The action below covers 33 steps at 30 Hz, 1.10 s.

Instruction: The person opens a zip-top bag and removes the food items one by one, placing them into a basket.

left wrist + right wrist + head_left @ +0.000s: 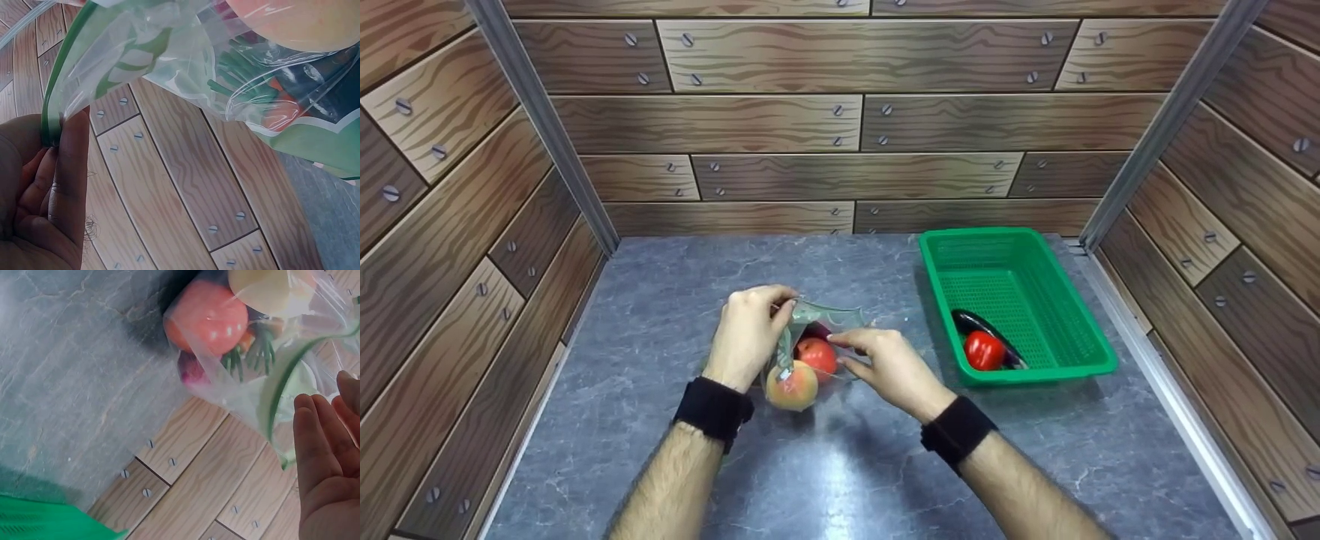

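A clear zip bag with green trim [823, 312] stands mid-table between both hands. My left hand [748, 330] pinches its rim between thumb and fingers, plain in the left wrist view. My right hand [896, 367] is at the bag's opposite side, fingers straight and thumb apart beside the green-edged rim in the right wrist view. Inside the bag are a yellow-red round fruit [792, 387], a red tomato-like item [208, 318], a purple piece [193, 370] and green stems [263, 349] with something orange. A dark item [320, 81] shows through the plastic, its kind unclear.
A green perforated basket [1084, 322] stands to the right, holding a glossy red vegetable [984, 350] and a dark eggplant [966, 321] near its front left corner. Wood-patterned walls [855, 124] enclose the grey marbled table [660, 300] at the back and sides.
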{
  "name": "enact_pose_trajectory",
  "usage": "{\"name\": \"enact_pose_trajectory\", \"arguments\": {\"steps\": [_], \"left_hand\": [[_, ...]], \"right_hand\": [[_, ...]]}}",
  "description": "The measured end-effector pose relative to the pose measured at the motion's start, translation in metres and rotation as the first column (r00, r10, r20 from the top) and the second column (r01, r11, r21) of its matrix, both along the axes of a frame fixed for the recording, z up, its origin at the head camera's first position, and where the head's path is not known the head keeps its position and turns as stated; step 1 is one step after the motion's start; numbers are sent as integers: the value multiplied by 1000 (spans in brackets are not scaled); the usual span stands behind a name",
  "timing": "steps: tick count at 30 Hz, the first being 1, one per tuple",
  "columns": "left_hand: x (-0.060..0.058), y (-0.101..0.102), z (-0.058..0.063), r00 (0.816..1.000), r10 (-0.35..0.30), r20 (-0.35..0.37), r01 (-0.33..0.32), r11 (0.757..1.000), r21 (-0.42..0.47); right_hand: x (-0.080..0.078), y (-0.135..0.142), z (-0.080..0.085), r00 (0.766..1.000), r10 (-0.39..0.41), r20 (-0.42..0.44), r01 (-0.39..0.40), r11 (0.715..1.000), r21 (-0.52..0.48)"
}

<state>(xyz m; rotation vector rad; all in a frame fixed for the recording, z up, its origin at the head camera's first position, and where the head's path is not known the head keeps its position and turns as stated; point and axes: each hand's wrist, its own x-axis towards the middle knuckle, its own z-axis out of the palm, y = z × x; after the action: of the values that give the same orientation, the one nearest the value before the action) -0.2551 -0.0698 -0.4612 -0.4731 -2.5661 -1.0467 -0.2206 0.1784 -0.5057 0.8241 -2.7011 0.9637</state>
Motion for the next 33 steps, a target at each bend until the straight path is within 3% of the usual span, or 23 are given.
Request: {"name": "enact_pose_trajectory", "arguments": {"steps": [12, 20, 33], "left_hand": [[0, 1, -2, 1000, 2, 15, -2, 1000, -2], [2, 0, -3, 1000, 3, 24, -3, 1000, -4], [4, 0, -11, 1000, -12, 21, 11, 1000, 22]], "right_hand": [[-15, -16, -13, 995, 24, 94, -27, 999, 27], [-20, -28, -18, 987, 110, 121, -112, 994, 12], [-27, -43, -27, 973, 165, 161, -173, 984, 38]]}}
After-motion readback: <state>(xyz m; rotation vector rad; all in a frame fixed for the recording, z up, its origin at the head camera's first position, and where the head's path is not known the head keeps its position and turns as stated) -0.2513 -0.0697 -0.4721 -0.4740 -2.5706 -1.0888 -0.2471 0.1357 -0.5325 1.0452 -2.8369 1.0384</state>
